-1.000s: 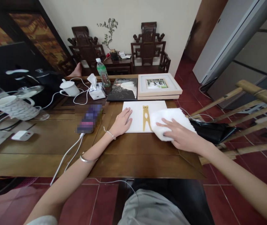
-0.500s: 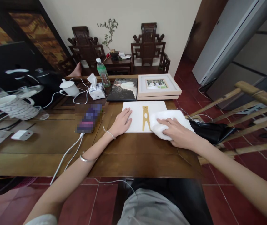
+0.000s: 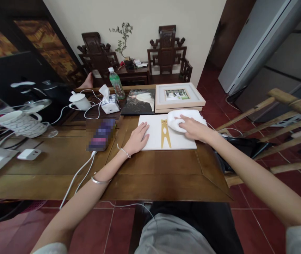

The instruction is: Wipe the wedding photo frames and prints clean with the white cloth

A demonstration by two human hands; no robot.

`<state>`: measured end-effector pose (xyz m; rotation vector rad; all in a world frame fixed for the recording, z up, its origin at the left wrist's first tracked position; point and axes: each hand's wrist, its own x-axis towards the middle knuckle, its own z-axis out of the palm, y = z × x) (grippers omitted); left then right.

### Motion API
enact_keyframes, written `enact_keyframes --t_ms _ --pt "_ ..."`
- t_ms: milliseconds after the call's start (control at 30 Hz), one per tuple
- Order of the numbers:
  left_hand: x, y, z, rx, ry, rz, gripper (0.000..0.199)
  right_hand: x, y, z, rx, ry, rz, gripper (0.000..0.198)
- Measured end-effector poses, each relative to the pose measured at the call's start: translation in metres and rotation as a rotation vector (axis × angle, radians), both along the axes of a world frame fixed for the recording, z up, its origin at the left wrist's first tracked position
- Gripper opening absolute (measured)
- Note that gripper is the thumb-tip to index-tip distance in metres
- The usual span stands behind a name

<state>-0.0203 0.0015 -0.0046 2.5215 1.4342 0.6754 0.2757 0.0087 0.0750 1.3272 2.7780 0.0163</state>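
Observation:
A white rectangular board with a yellow, long-legged cat figure on it lies on the wooden table. My left hand rests flat on the board's left edge, fingers stretched out and nothing held. On the board's upper right, my right hand grips a bunched fluffy white cloth, pressing it down beside the cat's head. The cloth covers the board's far right corner. Part of my right fingers sinks into the cloth and is hidden.
Behind the board lie a dark photo panel and a light picture frame. A tissue box, a green-labelled bottle, a lidded cup and a phone with a cable stand leftward. A bamboo chair is on the right.
My right hand has moved the cloth away from me, from the board's lower right up to its far right, uncovering the near right corner. My left hand stays in place.

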Motion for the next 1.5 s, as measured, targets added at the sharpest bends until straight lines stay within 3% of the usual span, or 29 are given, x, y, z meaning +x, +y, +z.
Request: enact_keyframes --t_ms 100,333,433,533,733,833,933,1233,1333,1500 --pt "0.001 0.0 0.0 -0.004 0.006 0.005 0.052 -0.002 -0.005 0.001 0.002 -0.016 0.019 0.047" --pt "0.004 0.0 -0.002 -0.008 -0.037 0.017 0.053 0.013 -0.095 0.0 -0.044 -0.03 0.133 0.042" --pt "0.004 0.001 -0.004 0.005 -0.056 0.009 0.05 0.02 -0.11 -0.001 -0.064 0.009 0.174 0.041" --pt "0.004 0.001 -0.005 0.015 -0.061 -0.002 0.049 0.02 -0.093 0.001 -0.074 0.022 0.173 0.042" --pt "0.001 0.003 -0.007 0.003 -0.059 -0.014 0.05 0.002 -0.016 0.007 -0.03 0.005 0.029 0.04" --pt "0.0 0.004 -0.008 0.001 -0.056 -0.003 0.049 -0.003 0.004 0.004 0.002 -0.01 0.013 0.042" --pt "0.0 0.005 -0.01 0.008 -0.078 0.006 0.048 -0.002 -0.006 0.001 0.01 -0.019 0.053 0.043" --pt "0.001 0.008 -0.01 -0.013 -0.096 -0.012 0.051 0.018 -0.109 -0.001 -0.072 -0.003 0.18 0.039" --pt "0.001 0.008 -0.009 -0.017 -0.088 -0.023 0.052 0.019 -0.107 0.003 -0.083 0.025 0.192 0.04" --pt "0.001 0.007 -0.006 -0.012 -0.059 -0.032 0.052 0.001 -0.054 0.016 -0.072 0.01 0.082 0.037"
